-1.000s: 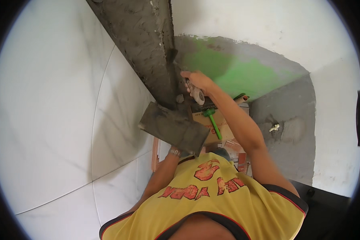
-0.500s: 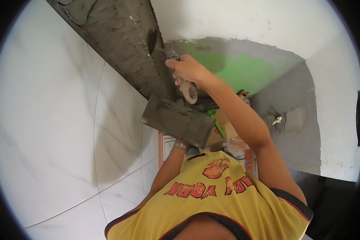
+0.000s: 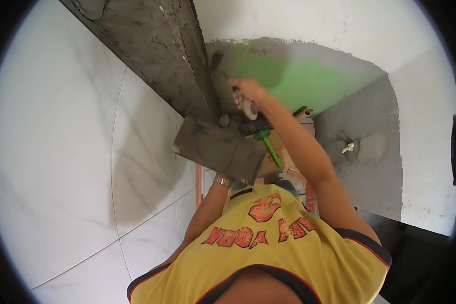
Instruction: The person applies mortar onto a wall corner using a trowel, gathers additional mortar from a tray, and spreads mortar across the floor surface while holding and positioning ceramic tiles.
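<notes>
Walls enclose a narrow working corner: glossy white, grey-veined tiles on the left, and a far wall with a green patch set in grey render. The two hands are apart. The right hand is wrapped around the handle of a trowel, raised before the far wall; its blade is blurred. The left hand, with a watch at the wrist, lies mostly hidden beneath a flat rectangular board, so its grip cannot be told. The board, tilted in view, bears a smear of grey mortar; its near edge lies above the left wrist, and its right corner overlaps the view of a cardboard box. Across the box's top rests a green mallet, head toward the far edge, handle toward the near one; the contents of the box are hidden. A tube projects beside the box's far right corner. Beyond the board's far edge stands a mortar-coated column, its long edges running to the upper left; whether board and column touch cannot be told. Open room lies between the right forearm and the grey side wall, from which a pale pipe fitting projects.
</notes>
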{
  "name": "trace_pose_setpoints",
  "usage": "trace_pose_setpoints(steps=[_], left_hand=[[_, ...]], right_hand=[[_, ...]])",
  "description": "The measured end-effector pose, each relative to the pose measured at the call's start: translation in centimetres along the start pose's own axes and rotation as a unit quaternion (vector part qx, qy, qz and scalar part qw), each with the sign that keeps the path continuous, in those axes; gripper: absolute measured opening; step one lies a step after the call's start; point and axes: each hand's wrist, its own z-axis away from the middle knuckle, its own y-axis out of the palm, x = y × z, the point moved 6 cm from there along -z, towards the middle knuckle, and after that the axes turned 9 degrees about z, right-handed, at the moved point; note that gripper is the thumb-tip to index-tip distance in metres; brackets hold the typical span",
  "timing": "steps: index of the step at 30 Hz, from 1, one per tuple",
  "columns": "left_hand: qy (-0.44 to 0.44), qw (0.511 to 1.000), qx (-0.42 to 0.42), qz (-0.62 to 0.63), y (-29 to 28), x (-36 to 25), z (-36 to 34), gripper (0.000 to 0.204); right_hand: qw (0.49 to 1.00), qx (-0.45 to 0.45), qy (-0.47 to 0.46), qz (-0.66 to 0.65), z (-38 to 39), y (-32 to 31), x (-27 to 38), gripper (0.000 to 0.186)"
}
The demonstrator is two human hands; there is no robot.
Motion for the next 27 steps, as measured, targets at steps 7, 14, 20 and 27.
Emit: trace_pose_setpoints(steps=[7,14,20,27], left_hand=[[0.007,0.993,0.031,0.118,-4.7,1.2,1.6,0.067],[-0.025,0.993,0.061,0.093,-6.8,1.4,2.9,0.069],[-0.012,0.995,0.094,0.011,-3.6,0.0,2.2,0.069],[-0.032,0.996,-0.042,0.077,-8.6,0.5,3.6,0.066]], right_hand=[[0.997,-0.002,0.036,0.071,-6.2,-0.2,-5.0,0.028],[0.997,0.046,-0.057,0.000,-1.1,-0.1,0.0,0.029],[0.998,0.019,0.030,-0.041,-2.5,1.0,-9.6,0.029],[0.994,-0.051,0.023,0.089,-4.3,5.5,-12.4,0.031]])
